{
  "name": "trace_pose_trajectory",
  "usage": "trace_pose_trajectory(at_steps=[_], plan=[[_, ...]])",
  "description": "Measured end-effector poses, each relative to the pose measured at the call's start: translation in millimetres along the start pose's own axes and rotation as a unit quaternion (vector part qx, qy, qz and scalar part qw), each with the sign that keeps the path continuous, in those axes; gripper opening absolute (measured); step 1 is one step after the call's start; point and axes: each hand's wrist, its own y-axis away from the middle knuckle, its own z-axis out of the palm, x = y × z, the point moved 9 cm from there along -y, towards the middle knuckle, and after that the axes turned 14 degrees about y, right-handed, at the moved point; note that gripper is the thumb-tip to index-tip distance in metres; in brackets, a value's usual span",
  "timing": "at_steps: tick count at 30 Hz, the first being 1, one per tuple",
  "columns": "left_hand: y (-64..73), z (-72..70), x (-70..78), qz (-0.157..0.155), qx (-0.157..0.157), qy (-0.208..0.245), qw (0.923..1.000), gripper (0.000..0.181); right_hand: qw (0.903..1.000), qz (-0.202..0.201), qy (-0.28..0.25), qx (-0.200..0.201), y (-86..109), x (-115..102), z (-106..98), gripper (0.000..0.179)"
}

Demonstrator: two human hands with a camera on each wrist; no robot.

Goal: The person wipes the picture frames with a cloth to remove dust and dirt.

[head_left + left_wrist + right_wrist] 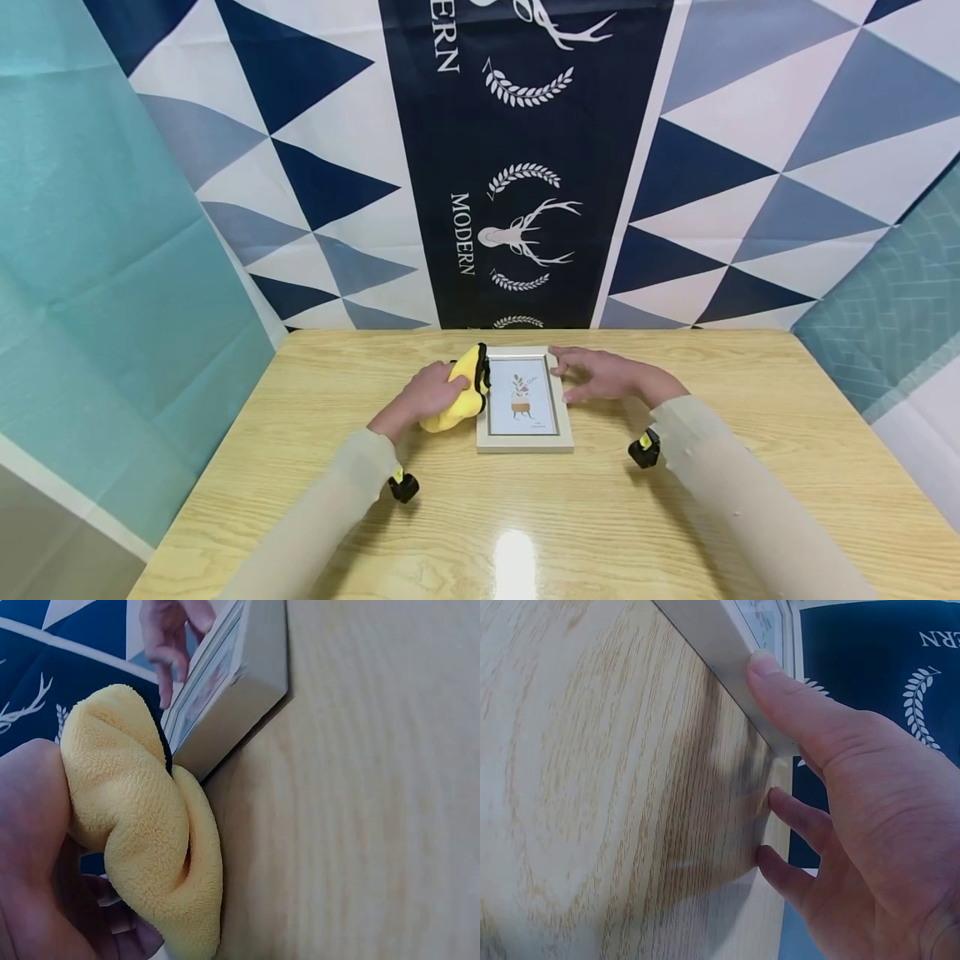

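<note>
A picture frame (522, 445) with a pale border lies face up on the wooden table, showing a print of a potted plant. My left hand (433, 392) grips a bunched yellow cloth (467, 392) with black edging, which meets the frame's left side. In the left wrist view the fluffy cloth (142, 802) bulges out from between thumb and fingers, close to the frame's side (240, 697). My right hand (600, 375) is at the frame's right edge; in the right wrist view the thumb of that hand (877, 780) touches the border while other fingers reach down near the tabletop.
The wooden table (360, 542) ends at a back wall (525, 308) covered with a triangle-and-deer patterned sheet. A teal sheet (112, 250) hangs along the left side. Small black wrist cameras sit under both sleeves.
</note>
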Motion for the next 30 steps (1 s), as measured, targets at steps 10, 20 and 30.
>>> trace_pose_trajectory(at_steps=[10,20,30], plan=[[-37.3,-6.3,-12.5,-0.027,0.002,0.01,0.9996,0.035,1.0,0.0,0.001,0.001,-0.1,0.2,-1.8,0.02],[31.0,-15.3,48.1,-0.078,0.017,0.107,0.9911,0.046,1.0,-0.002,-0.001,0.0,-0.7,-1.6,1.1,0.02],[4.1,-6.6,16.9,-0.064,0.018,0.091,0.9936,0.038,1.0,0.002,0.005,-0.001,-1.0,2.3,0.9,0.021]])
